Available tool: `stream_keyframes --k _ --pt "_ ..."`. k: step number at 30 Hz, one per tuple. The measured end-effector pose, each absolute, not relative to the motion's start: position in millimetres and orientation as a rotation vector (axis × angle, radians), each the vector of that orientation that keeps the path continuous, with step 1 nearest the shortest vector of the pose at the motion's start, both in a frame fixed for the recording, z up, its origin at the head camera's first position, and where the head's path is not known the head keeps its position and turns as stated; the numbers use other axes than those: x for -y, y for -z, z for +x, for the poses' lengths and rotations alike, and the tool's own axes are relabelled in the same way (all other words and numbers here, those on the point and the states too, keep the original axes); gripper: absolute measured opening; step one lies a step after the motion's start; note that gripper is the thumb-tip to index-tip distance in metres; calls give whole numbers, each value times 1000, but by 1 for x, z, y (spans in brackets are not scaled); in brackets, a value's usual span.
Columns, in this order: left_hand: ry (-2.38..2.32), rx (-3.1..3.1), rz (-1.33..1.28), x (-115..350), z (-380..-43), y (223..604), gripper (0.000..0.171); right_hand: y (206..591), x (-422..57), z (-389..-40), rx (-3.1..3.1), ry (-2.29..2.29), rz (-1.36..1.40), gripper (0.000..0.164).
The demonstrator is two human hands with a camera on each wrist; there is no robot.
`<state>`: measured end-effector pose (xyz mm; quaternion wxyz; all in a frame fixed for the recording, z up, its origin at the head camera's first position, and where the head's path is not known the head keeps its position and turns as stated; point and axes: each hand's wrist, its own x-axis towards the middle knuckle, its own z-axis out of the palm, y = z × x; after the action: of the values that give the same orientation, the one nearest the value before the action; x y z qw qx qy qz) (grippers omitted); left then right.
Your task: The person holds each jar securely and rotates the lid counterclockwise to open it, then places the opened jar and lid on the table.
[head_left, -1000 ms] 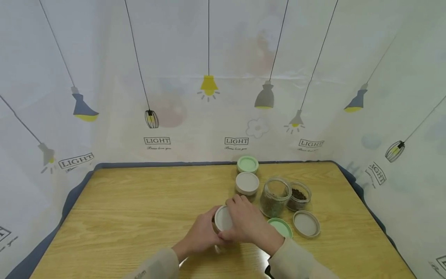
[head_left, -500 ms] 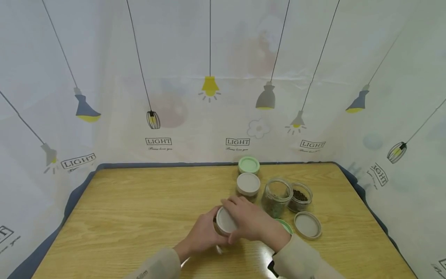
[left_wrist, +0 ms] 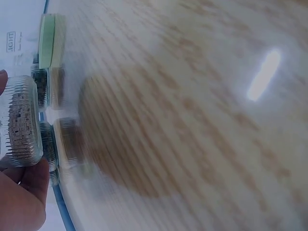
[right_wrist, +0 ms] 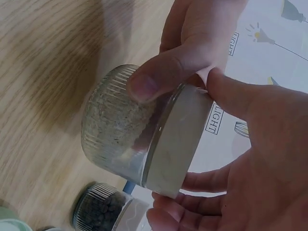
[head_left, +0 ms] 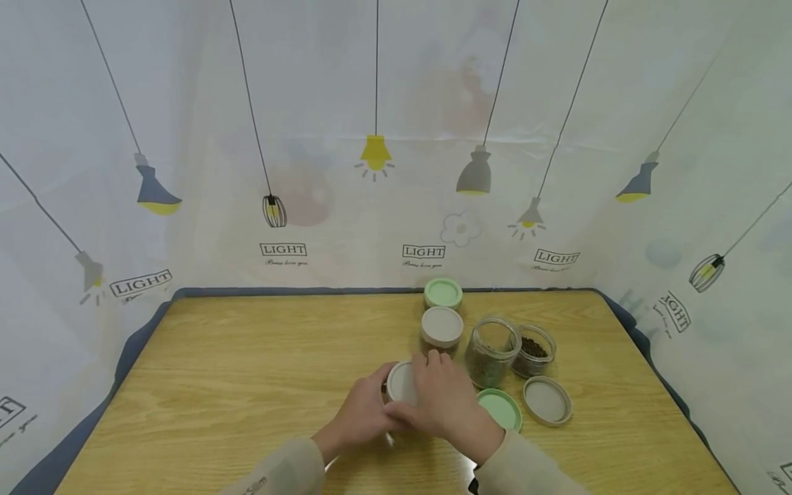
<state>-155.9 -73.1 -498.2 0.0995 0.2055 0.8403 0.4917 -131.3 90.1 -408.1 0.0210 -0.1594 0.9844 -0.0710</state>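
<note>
Left hand (head_left: 361,412): curled round a ribbed glass jar (right_wrist: 114,122)
Right hand (head_left: 447,399): bent round the jar's pale lid (right_wrist: 174,139)
Green lid (head_left: 500,410): on the wooden table (head_left: 247,371)

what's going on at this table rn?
A person's left hand holds a ribbed glass jar while their right hand grips its pale grey lid, which is on the jar. To the right stand a taller open jar and a shorter open jar, with a green lid and a grey lid loose nearby. Two capped jars stand farther back.
</note>
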Motion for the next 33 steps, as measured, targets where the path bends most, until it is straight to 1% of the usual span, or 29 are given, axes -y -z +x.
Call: stream_keyframes --k 6,10,15,23,25,27,33 --pt "-1436 -2466 577 71 -155 498 85 411 -90 -134 -3046 230 -536 74" --pt "-1427 -2475 574 70 -154 500 89 408 -93 -137 -2980 256 -599 70" --pt "-1421 -2491 595 70 -154 501 92 402 -98 -142 -2872 266 -700 71" --pt "-1428 -2467 601 70 -154 498 95 390 -103 -145 -2743 309 -874 79" --pt "-1432 -2464 602 70 -153 497 94 389 -105 -145 -2728 334 -892 83" --pt "-1437 -2467 605 70 -154 496 93 389 -105 -144 -2736 361 -876 85" --pt "-1481 -2429 563 69 -154 496 89 394 -101 -140 -2975 345 -656 79"
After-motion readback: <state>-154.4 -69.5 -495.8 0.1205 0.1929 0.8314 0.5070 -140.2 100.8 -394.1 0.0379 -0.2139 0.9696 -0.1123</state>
